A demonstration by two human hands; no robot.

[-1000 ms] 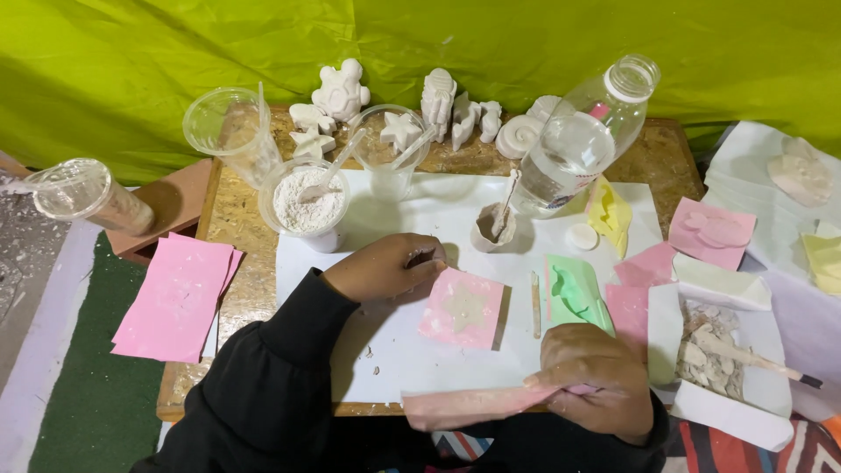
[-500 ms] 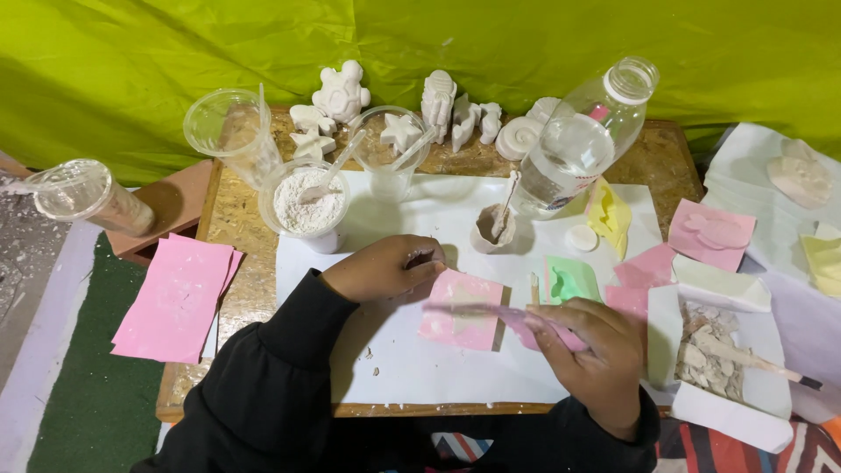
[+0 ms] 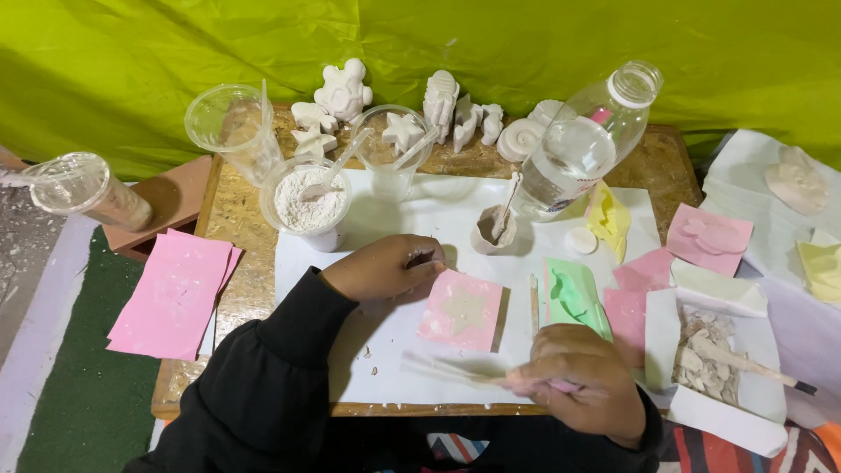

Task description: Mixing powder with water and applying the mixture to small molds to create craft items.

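left hand (image 3: pixel 385 267) pins pink star mould (image 3: pixel 462 309) on the white sheet; right hand (image 3: pixel 578 385) clenched on a blurred flat scraper (image 3: pixel 447 370). i'd worry a hard pass skids the mould, spilling wet fill

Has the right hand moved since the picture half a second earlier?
Yes. The right hand has pulled back toward the table's near edge, away from the pink mould, which the left hand touches; it grips a blurred thin stick.
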